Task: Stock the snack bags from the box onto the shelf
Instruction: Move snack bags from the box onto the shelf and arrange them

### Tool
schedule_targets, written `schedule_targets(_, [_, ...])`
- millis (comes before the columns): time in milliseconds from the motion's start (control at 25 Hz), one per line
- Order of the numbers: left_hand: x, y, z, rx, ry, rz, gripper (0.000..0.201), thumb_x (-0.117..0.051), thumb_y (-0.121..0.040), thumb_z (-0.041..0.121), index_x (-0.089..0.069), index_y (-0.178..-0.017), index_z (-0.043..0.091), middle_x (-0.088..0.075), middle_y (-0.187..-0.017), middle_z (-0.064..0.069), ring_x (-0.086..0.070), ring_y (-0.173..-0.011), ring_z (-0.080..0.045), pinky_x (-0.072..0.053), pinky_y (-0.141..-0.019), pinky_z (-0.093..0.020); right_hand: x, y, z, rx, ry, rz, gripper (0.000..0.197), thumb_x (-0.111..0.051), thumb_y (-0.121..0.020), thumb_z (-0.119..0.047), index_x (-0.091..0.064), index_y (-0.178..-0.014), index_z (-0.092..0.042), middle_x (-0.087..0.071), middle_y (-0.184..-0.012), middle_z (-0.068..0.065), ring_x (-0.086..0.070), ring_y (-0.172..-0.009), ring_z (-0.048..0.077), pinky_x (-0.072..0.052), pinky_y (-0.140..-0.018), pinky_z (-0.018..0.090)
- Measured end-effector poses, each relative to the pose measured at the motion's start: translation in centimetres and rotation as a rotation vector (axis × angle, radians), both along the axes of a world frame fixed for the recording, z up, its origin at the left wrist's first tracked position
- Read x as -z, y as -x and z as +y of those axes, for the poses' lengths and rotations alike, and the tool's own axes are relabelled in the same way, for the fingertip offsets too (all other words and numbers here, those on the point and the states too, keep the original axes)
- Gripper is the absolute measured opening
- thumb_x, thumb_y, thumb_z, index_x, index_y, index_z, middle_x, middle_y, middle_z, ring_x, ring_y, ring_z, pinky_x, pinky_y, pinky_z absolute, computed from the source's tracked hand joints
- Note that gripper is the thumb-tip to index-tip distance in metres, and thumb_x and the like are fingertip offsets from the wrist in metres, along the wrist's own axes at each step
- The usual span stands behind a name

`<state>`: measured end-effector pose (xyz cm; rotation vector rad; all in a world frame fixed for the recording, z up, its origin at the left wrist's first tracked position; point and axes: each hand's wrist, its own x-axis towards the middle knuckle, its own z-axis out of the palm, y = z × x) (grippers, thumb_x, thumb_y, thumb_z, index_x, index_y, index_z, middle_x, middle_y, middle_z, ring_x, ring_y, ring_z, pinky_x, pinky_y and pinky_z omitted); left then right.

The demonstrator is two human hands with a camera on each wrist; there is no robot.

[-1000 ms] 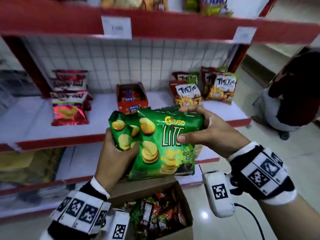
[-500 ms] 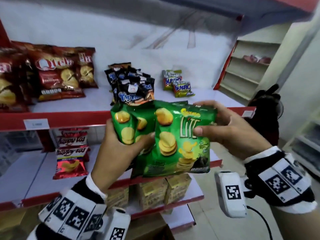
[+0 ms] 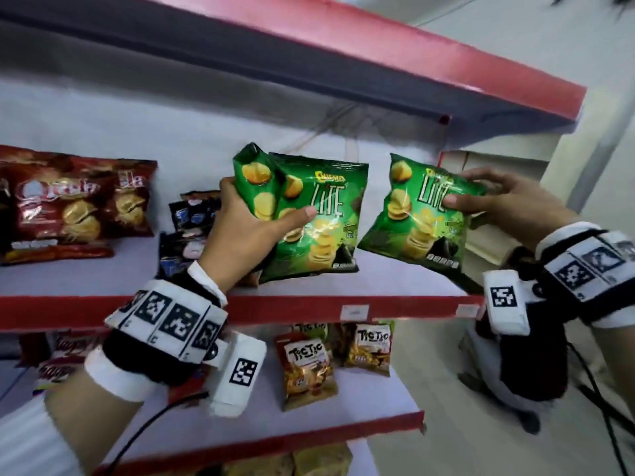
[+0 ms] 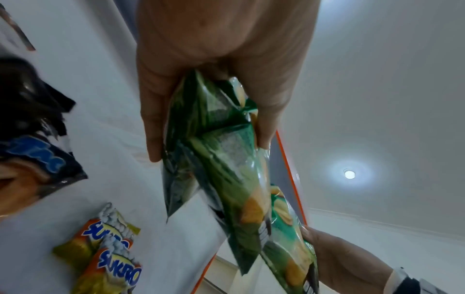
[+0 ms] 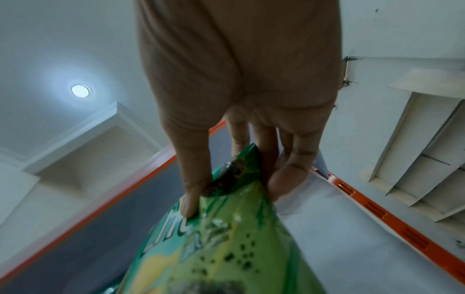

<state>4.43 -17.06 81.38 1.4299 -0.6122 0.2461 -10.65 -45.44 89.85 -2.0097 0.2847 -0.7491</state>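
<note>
We see the left hand [image 3: 240,228] holding two green chip bags [image 3: 309,214] together, its fingers and thumb wrapped round their left side. The right hand [image 3: 498,204] pinches one more green bag [image 3: 415,218] by its right edge, thumb in front and fingers behind. All three bags are up in the air in front of the white shelf [image 3: 86,280] with the red edge, and we think they do not touch it, though the picture is a bit blurry there. The single bag is apart from the pair. On the shelf to the left stand red chip bags [image 3: 68,207] and dark blue bags [image 3: 189,228]. On the shelf below stand orange snack bags [image 3: 305,369].
</note>
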Motion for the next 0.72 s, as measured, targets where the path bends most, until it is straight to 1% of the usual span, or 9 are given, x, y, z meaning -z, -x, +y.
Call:
schedule_targets(120, [-1.6,-1.5,-4.6,-0.049,-0.006,0.019,0.087,-0.087,-0.056,0.045,-0.04,-0.123,0.013,-0.062,-0.116,0.002,-0.062,-0.105,-0.015,-0.049,-0.096,-0.039,-0.7,-3.8,-6.0,0.022,0.083,0.049,0.047,-0.083,-0.06,-0.012,-0.061,-0.1,-0.02,-0.068,-0.087,0.001,-0.064,-0.052,0.005,-0.051,-0.047,0.017])
schedule_targets(200, [-2.6,-2.5,-7.7,-0.034,-0.003,0.034,0.091,-0.089,-0.054,0.043,-0.042,-0.124,0.009,-0.064,-0.116,0.0,-0.064,-0.104,-0.016,-0.05,-0.096,-0.041,-0.8,-6.9,-9.5,0.022,0.147,0.112,0.049,-0.083,-0.063,-0.009,-0.06,-0.104,-0.019,-0.067,-0.092,0.004,-0.068,-0.058,0.01,-0.055,-0.049,0.02])
schedule_targets(280, [-3.2,-3.8,-10.5,-0.003,0.01,0.076,0.091,-0.09,-0.053,0.038,-0.046,-0.126,0.005,-0.065,-0.117,-0.004,-0.065,-0.104,-0.018,-0.052,-0.094,-0.041,-0.4,-10.1,-12.2,0.027,0.18,0.208,0.049,-0.084,-0.063,-0.007,-0.06,-0.104,-0.018,-0.067,-0.101,0.01,-0.07,-0.074,0.025,-0.061,-0.064,0.035])
schedule_targets(320, [-3.3,-4.4,-11.5,0.007,0.019,0.106,0.089,-0.091,-0.055,0.033,-0.046,-0.126,0.004,-0.065,-0.117,-0.006,-0.065,-0.104,-0.019,-0.053,-0.093,-0.041,0.1,-11.7,-13.2,0.037,0.196,0.247,0.049,-0.084,-0.063,-0.006,-0.06,-0.103,-0.017,-0.066,-0.105,0.013,-0.069,-0.08,0.032,-0.06,-0.072,0.043])
schedule_targets(400, [-3.3,-5.2,-13.1,0.014,0.033,0.165,0.085,-0.09,-0.058,0.025,-0.047,-0.127,0.003,-0.065,-0.118,-0.009,-0.065,-0.104,-0.022,-0.053,-0.091,-0.043,1.3,-14.5,-14.5,0.05,0.2,0.279,0.046,-0.084,-0.063,-0.002,-0.061,-0.101,-0.016,-0.066,-0.11,0.017,-0.068,-0.078,0.037,-0.058,-0.075,0.049])
schedule_targets(520, [-3.2,-6.0,-15.0,0.016,0.008,0.198,0.083,-0.089,-0.059,0.022,-0.047,-0.128,0.004,-0.065,-0.118,-0.009,-0.066,-0.103,-0.023,-0.054,-0.091,-0.042,3.7,-18.0,-16.0,0.054,0.19,0.336,0.047,-0.081,-0.066,0.001,-0.059,-0.107,-0.01,-0.064,-0.114,0.02,-0.064,-0.064,0.03,-0.059,-0.07,0.045])
schedule_targets(600, [-3.0,-6.3,-15.8,0.037,-0.011,0.189,0.079,-0.088,-0.061,0.022,-0.049,-0.127,0.005,-0.067,-0.116,-0.006,-0.067,-0.102,-0.021,-0.054,-0.09,-0.041,5.4,-20.0,-16.5,0.116,0.218,0.343,0.052,-0.082,-0.068,-0.003,-0.05,-0.108,-0.008,-0.063,-0.107,0.022,-0.063,-0.063,0.028,-0.057,-0.063,0.041])
schedule_targets(640, [-2.9,-6.4,-16.0,0.046,-0.023,0.179,0.075,-0.087,-0.062,0.021,-0.051,-0.126,0.006,-0.069,-0.114,-0.006,-0.068,-0.1,-0.019,-0.055,-0.089,-0.04,6.1,-20.7,-16.6,0.164,0.271,0.347,0.053,-0.083,-0.068,-0.008,-0.047,-0.107,-0.007,-0.063,-0.105,0.021,-0.065,-0.069,0.03,-0.055,-0.06,0.037])
schedule_targets(720, [-2.9,-6.3,-16.6,0.069,-0.044,0.163,0.067,-0.085,-0.065,0.019,-0.054,-0.122,0.007,-0.07,-0.111,-0.006,-0.069,-0.098,-0.02,-0.055,-0.089,-0.041,6.6,-21.5,-16.7,0.229,0.471,0.427,0.051,-0.083,-0.07,-0.023,-0.05,-0.106,-0.005,-0.063,-0.107,0.019,-0.063,-0.089,0.031,-0.046,-0.062,0.031])
